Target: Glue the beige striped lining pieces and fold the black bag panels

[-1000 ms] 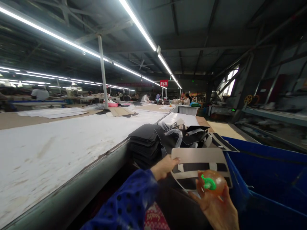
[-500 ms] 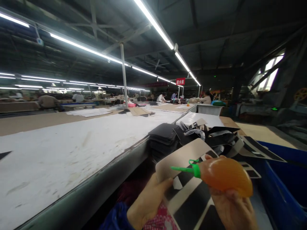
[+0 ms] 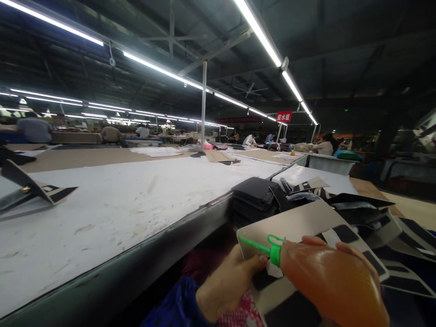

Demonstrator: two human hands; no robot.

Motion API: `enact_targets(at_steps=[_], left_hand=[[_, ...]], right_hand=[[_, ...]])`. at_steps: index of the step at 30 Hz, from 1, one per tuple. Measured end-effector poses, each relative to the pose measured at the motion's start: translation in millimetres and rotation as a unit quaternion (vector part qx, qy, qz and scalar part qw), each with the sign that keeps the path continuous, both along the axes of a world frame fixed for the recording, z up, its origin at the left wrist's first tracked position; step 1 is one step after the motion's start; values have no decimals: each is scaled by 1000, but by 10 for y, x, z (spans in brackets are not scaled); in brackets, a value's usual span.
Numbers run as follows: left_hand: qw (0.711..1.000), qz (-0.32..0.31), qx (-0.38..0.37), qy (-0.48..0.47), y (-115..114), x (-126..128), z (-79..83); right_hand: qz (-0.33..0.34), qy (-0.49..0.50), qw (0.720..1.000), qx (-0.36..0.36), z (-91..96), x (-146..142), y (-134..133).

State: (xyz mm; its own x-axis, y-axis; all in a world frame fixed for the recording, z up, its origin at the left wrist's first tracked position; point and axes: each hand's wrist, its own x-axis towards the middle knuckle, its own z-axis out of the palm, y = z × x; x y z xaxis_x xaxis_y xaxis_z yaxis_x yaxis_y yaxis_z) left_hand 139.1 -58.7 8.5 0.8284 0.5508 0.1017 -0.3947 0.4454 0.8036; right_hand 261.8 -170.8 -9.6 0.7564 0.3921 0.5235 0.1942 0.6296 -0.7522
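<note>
Left hand (image 3: 226, 286) is pinching the panel (image 3: 299, 222) at 7 o'clock. Right hand (image 3: 327, 241) is gripping the bottle (image 3: 334, 286), and its nozzle (image 3: 254, 245), nearing the panel's edge, could be dripping past it.

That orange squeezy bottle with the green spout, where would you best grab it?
Grip the orange bottle around its fat body, coming from the rear end, as the right hand does. The body is rounded and fills a palm, while the thin green nozzle points left toward the panel held by the left hand, so leave that end free.
</note>
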Motion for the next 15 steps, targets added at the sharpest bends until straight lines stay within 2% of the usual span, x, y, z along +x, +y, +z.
enact_targets(at_steps=[5, 8, 10, 13, 15], left_hand=[[1000, 7, -15, 14, 25, -4, -47], [1000, 13, 6, 5, 47, -32, -56], [999, 34, 32, 13, 72, -56, -57], [996, 61, 55, 34, 106, -75, -52], [997, 53, 51, 17, 114, -74, -39]], right_hand=[[-51, -71, 996, 12, 26, -20, 27], [-41, -41, 998, -15, 46, -9, 6], [-74, -11, 997, -38, 73, -21, -6], [-128, -10, 991, -27, 88, -87, -14], [-100, -12, 995, -26, 59, -151, -24]])
